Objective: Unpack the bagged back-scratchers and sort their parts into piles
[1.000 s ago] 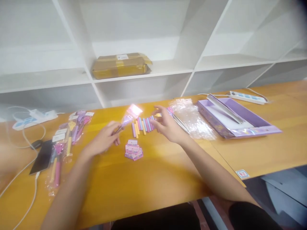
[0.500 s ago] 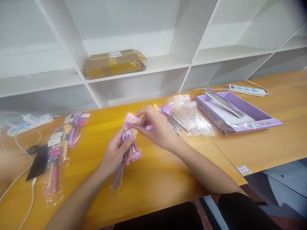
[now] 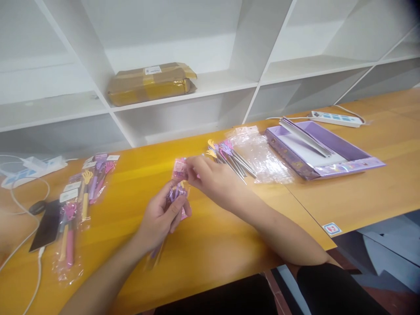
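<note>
My left hand (image 3: 166, 212) is closed around a clear bag (image 3: 177, 191) with purple and yellow back scratchers in it, their handles pointing down toward me. Thumb and fingers of my right hand (image 3: 210, 177) pinch the bag's top edge by its pink printed header (image 3: 179, 169). Another bit of pink card shows below my left fingers. Just beyond my right hand lies a pile of loose back scratchers (image 3: 234, 159) with hand-shaped heads and metal rods. Clear empty bags (image 3: 271, 162) are spread beside them. Several bagged back scratchers (image 3: 70, 236) lie at the left.
A purple open box (image 3: 348, 168) stands at the right, with a folded flap across it. Power strips (image 3: 337, 119) lie at the back right and far left. A dark phone (image 3: 46, 227) is plugged into a white cable. A taped parcel (image 3: 151, 85) sits on the white shelf.
My right hand has shifted slightly down and left with the bag's header. My left hand still grips the bag. The whole view has moved a little.
</note>
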`<state>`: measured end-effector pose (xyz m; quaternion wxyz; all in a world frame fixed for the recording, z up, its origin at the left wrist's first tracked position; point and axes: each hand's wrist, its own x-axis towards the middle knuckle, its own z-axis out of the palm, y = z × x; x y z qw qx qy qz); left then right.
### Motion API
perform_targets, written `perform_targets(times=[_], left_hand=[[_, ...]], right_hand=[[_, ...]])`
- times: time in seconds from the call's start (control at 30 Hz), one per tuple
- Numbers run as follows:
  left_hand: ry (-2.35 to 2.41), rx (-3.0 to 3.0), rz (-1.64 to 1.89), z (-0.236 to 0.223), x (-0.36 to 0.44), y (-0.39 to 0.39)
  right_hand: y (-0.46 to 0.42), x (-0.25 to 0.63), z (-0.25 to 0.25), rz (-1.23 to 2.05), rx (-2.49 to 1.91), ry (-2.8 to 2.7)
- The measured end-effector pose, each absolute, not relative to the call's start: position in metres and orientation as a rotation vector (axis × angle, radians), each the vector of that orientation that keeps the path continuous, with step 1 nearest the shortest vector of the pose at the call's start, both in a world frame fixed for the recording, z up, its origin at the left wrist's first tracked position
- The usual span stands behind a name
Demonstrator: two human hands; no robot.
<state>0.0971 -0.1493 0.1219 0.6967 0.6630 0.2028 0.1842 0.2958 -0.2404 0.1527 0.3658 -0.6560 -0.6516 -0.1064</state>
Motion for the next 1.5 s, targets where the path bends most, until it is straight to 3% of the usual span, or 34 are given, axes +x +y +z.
perform_targets(times=[0.17, 0.3, 0.53, 0.73, 0.93, 1.13, 1.33, 1.5], left_hand=[[0.434, 1.414, 0.383, 0.129, 0.099, -0.148], [0.417, 1.416, 0.39, 0.13, 0.1, -0.149], [0.407, 1.447, 0.355, 0.128, 0.1, -0.145], [0.412, 1.555, 0.308, 0.126, 0.099, -0.141], [0.383, 1.674, 0.289, 0.126, 0.098, -0.135], [0.552, 1.621, 0.422, 0.144, 0.096, -0.125], [0.599, 1.463, 0.524, 0.142, 0.1, -0.116], [0.583, 1.36, 0.452, 0.131, 0.108, -0.113]], right_hand=[[-0.243, 0.323, 0.166, -0.046, -1.495, -1.521], [-0.245, 0.335, 0.176, -0.051, -1.316, -1.695], [-0.241, 0.337, 0.176, 0.294, -1.23, -1.666], [-0.239, 0.336, 0.175, 0.355, -1.24, -1.66], [-0.228, 0.338, 0.164, 0.648, -1.186, -1.539], [-0.219, 0.358, 0.153, 0.506, -1.331, -1.188], [-0.181, 0.325, 0.096, 1.089, -1.513, -1.476], [-0.175, 0.312, 0.092, 1.032, -1.472, -1.354]])
